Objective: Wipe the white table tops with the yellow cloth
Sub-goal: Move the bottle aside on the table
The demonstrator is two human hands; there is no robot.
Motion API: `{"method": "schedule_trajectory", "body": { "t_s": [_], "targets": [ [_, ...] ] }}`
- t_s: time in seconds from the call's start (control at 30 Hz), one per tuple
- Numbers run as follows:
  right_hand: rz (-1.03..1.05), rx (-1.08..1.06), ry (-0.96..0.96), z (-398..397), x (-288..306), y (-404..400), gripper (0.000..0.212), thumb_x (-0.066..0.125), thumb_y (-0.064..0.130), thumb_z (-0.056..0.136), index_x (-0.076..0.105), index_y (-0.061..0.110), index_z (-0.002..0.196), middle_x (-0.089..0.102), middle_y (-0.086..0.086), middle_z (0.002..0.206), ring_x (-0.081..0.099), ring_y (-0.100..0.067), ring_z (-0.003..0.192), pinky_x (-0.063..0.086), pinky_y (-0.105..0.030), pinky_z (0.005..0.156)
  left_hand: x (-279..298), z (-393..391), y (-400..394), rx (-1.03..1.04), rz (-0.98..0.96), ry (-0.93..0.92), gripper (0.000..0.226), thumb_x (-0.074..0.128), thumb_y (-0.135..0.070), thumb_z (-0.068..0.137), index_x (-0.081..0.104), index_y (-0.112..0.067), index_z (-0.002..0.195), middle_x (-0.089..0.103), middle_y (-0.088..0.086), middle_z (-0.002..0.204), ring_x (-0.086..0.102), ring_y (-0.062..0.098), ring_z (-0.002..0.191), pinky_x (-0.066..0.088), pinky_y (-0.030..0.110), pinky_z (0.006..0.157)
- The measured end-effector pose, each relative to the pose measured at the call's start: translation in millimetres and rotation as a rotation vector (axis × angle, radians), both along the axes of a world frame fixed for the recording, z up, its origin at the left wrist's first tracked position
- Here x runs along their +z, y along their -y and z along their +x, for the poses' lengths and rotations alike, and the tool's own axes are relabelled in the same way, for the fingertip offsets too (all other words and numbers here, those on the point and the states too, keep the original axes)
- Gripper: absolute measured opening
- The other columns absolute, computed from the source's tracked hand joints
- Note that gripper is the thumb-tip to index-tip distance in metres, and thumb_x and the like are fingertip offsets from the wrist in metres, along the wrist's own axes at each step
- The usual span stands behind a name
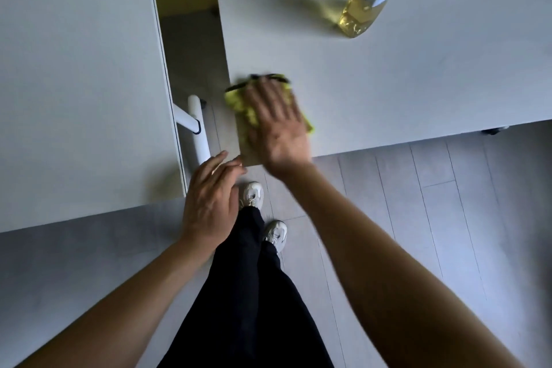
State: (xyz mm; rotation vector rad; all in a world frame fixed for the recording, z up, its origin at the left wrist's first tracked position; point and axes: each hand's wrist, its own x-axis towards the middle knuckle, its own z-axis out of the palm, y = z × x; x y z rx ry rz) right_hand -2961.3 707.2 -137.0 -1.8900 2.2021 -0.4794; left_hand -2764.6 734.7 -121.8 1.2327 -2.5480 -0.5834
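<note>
Two white table tops fill the view: one on the left (pixel 80 84) and one on the right (pixel 403 84), with a narrow gap between them. The yellow cloth (pixel 239 101) lies on the right table's near left corner. My right hand (pixel 277 122) presses flat on the cloth with fingers spread; it is motion-blurred. My left hand (pixel 209 203) hovers over the gap just off that corner, fingers loosely apart, holding nothing. Its fingertips come close to the table's corner edge.
A spray bottle (pixel 361 12) with yellowish liquid and a white label stands on the right table at the back. A white table leg (pixel 197 125) shows in the gap. Grey plank floor (pixel 418 218), my dark trousers and white shoes lie below.
</note>
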Motion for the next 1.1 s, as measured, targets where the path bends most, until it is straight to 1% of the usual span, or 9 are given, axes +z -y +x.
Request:
{"method": "schedule_trajectory", "body": {
  "t_s": [0.1, 0.17, 0.3, 0.43, 0.57, 0.7, 0.8, 0.93, 1.1],
  "targets": [
    [0.025, 0.117, -0.037, 14.9, 1.3, 21.8, 0.060, 0.032, 0.048, 0.105, 0.027, 0.020, 0.158, 0.022, -0.006, 0.166, 0.012, -0.022, 0.155, 0.011, -0.046, 0.125, 13.5, -4.2, 14.1, 0.055, 0.040, -0.026, 0.033, 0.038, -0.008, 0.096, 0.069, -0.005, 0.106, 0.069, 0.010, 0.117, 0.066, 0.035, 0.108, 0.050, 0.041, 0.093],
    [0.028, 0.119, -0.055, -1.5, -1.8, 20.0, 0.061, 0.031, 0.049, 0.105, 0.026, 0.021, 0.159, 0.021, -0.005, 0.166, 0.011, -0.021, 0.155, 0.009, -0.046, 0.125, 17.4, -12.1, 26.8, 0.037, 0.024, -0.029, 0.035, 0.038, -0.008, 0.095, 0.069, -0.005, 0.111, 0.067, 0.011, 0.125, 0.063, 0.033, 0.111, 0.047, 0.039, 0.096],
    [0.037, -0.259, -0.005, -64.5, -6.6, 6.8, 0.067, 0.038, 0.045, 0.095, 0.030, 0.020, 0.157, 0.022, -0.005, 0.166, 0.013, -0.021, 0.154, 0.006, -0.043, 0.126, 7.3, -44.4, 60.3, -0.067, -0.003, -0.027, 0.043, 0.040, -0.009, 0.095, 0.067, -0.002, 0.128, 0.061, 0.014, 0.144, 0.055, 0.029, 0.131, 0.042, 0.041, 0.112],
    [0.076, -0.605, -0.006, -149.6, -4.8, -17.8, 0.065, 0.035, 0.043, 0.098, 0.027, 0.020, 0.158, 0.020, -0.004, 0.166, 0.011, -0.023, 0.155, 0.007, -0.045, 0.126, 1.2, -84.6, 85.1, -0.110, 0.014, -0.028, 0.045, 0.042, -0.014, 0.094, 0.067, -0.002, 0.129, 0.064, 0.015, 0.138, 0.059, 0.032, 0.130, 0.045, 0.047, 0.109],
    [0.083, -0.813, 0.021, -182.3, -1.6, -8.5, 0.061, 0.029, 0.043, 0.103, 0.020, 0.021, 0.160, 0.016, -0.001, 0.167, 0.008, -0.020, 0.155, 0.005, -0.045, 0.126, 3.2, -115.1, 104.2, -0.099, 0.030, 0.005, 0.046, 0.044, -0.019, 0.091, 0.067, -0.006, 0.128, 0.063, 0.013, 0.136, 0.059, 0.031, 0.127, 0.043, 0.043, 0.106],
    [0.066, -0.818, -0.014, -182.1, -4.4, -7.8, 0.061, 0.028, 0.044, 0.104, 0.020, 0.021, 0.160, 0.017, -0.001, 0.167, 0.009, -0.020, 0.155, 0.006, -0.043, 0.126, 7.4, -148.7, 120.5, -0.122, 0.066, -0.024, 0.048, 0.050, -0.030, 0.094, 0.060, -0.006, 0.134, 0.064, 0.012, 0.134, 0.060, 0.033, 0.124, 0.044, 0.041, 0.106],
    [0.074, -0.808, -0.017, -185.5, -5.7, -8.7, 0.061, 0.029, 0.044, 0.104, 0.021, 0.020, 0.159, 0.018, -0.002, 0.167, 0.009, -0.021, 0.155, 0.009, -0.045, 0.126, 16.7, -194.7, 132.3, -0.049, 0.163, -0.089, 0.062, 0.057, -0.041, 0.094, 0.054, -0.004, 0.143, 0.063, 0.015, 0.134, 0.060, 0.035, 0.119, 0.045, 0.040, 0.103],
    [0.076, -0.780, -0.036, -188.0, -6.5, -10.7, 0.062, 0.027, 0.046, 0.104, 0.020, 0.020, 0.159, 0.017, -0.004, 0.167, 0.008, -0.021, 0.155, 0.010, -0.045, 0.126, 36.4, -265.4, 154.3, 0.064, 0.341, -0.214, 0.080, 0.080, -0.038, 0.089, 0.045, -0.006, 0.153, 0.055, 0.014, 0.147, 0.052, 0.029, 0.134, 0.039, 0.030, 0.106],
    [0.061, -0.737, -0.040, -192.2, -8.9, -13.3, 0.061, 0.031, 0.043, 0.104, 0.023, 0.018, 0.159, 0.020, -0.006, 0.166, 0.010, -0.022, 0.155, 0.012, -0.046, 0.125, 51.7, -320.9, 185.5, 0.126, 0.362, -0.218, 0.054, 0.084, -0.046, 0.082, 0.065, -0.014, 0.121, 0.073, 0.002, 0.112, 0.068, 0.028, 0.104, 0.056, 0.041, 0.085]
  ]
}}
